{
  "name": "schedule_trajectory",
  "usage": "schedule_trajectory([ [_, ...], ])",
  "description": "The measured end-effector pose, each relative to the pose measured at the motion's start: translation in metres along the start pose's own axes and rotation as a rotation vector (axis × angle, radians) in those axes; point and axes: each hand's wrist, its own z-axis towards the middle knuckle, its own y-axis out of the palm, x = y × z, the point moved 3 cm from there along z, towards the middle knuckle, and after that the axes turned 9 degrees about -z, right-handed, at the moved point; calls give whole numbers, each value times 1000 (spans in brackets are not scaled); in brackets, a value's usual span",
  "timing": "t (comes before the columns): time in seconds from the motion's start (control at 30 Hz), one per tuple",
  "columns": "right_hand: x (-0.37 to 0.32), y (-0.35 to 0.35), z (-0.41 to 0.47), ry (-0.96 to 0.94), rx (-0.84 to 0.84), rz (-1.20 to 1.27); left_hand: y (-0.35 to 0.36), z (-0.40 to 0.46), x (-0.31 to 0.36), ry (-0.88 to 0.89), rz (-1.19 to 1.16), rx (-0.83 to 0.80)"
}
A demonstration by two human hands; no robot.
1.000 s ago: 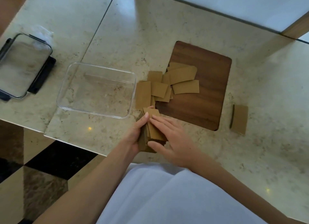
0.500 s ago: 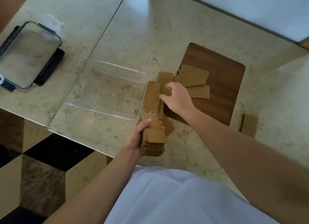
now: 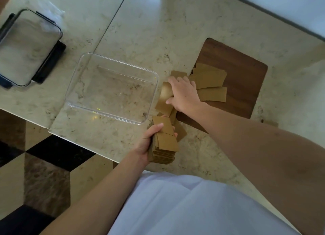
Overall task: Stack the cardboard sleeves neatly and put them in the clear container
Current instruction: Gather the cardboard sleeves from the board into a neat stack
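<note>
Left hand (image 3: 149, 141) grips the stack (image 3: 164, 145); right hand (image 3: 182, 94) seemingly pinches one loose sleeve (image 3: 165, 99), which should lift flat and land square.

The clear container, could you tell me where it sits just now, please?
In the head view the clear container sits empty on the marble counter, left of the loose cardboard sleeves and right of the black-rimmed lid.
</note>
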Motion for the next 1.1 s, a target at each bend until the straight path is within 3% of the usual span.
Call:
schedule_trajectory([
  [0.23,45,-6,-26,111,-8,168,7,-2,-3,-3,36,10],
  [0.33,60,-10,-38,78,78,97,16,-1,-4,8,75,-12],
  [0.5,69,-15,-60,109,191,204,27,1,-2,14,120,-34],
  [0.67,74,-21,-89,190,134,658,32,-2,-2,14,147,-31],
  [0.83,55,-28,-149,193,387,731,39,-5,-8,38,145,-77],
  [0.93,29,-25,-181,103,508,727,48,-6,-15,9,171,-65],
  [1.1,0,-10,-209,-36,333,695,53,-5,-17,21,164,-83],
])
